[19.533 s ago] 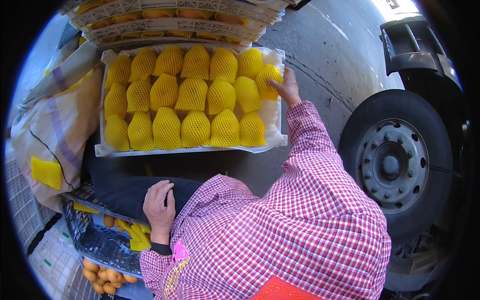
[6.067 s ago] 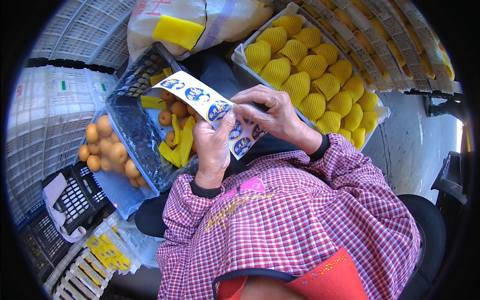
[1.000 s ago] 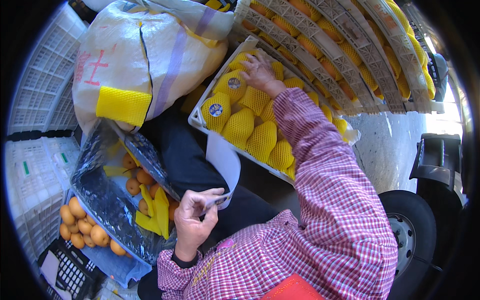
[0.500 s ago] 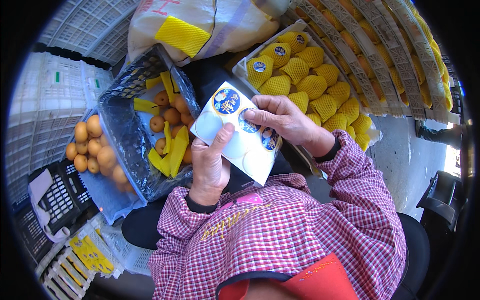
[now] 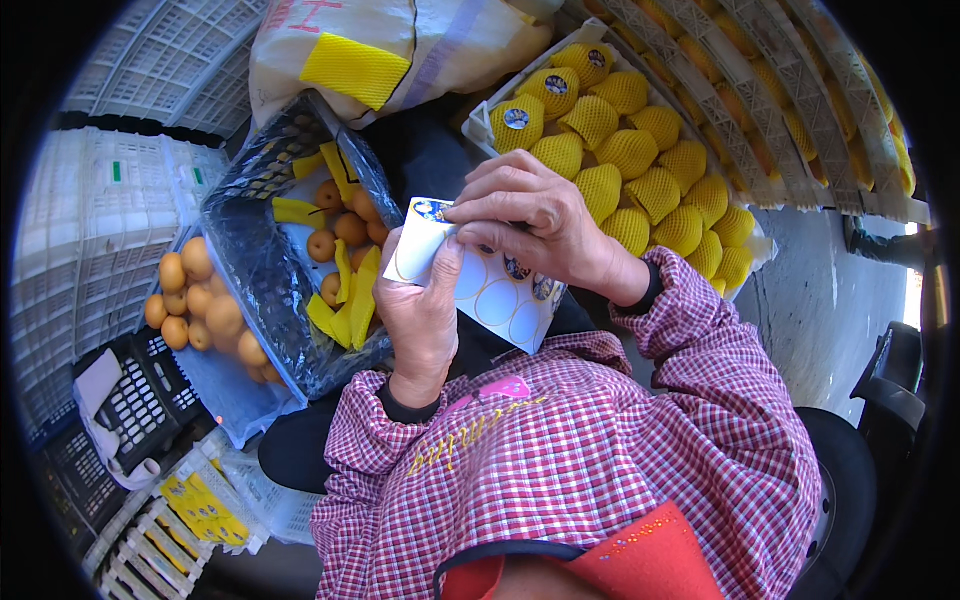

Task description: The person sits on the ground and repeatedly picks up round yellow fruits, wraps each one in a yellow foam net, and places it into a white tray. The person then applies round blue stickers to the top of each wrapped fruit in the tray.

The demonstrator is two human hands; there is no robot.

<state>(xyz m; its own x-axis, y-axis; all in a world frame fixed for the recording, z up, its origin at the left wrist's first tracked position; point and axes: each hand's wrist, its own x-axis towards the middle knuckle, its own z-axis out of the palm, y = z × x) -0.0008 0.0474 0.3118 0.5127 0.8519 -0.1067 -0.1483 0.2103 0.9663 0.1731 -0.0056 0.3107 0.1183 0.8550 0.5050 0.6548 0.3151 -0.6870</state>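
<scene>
My left hand (image 5: pixel 420 325) grips a white sheet of round stickers (image 5: pixel 498 302) by its left side, thumb on top. The sheet is bent near its upper end. Some circles on it are bare white, others carry dark blue printed stickers (image 5: pixel 432 210). My right hand (image 5: pixel 545 225) lies across the sheet's upper part, its fingers pinched at the blue sticker near the top. Whether that sticker has lifted off is hidden by the fingers. To the right stands a white crate (image 5: pixel 478 128) of fruit in yellow foam nets (image 5: pixel 628 155), a few with blue stickers.
At left, a crate lined with dark plastic (image 5: pixel 255 250) holds brown round pears (image 5: pixel 350 228) and loose yellow foam nets (image 5: pixel 362 300). More pears (image 5: pixel 222 315) lie beside it on blue plastic. A white sack (image 5: pixel 450 55) lies behind; stacked crates (image 5: pixel 815 95) rise at far right.
My right hand has moved left across the sheet to the top-left sticker. The sheet's upper end, flatter before, is now bent. The view has shifted slightly.
</scene>
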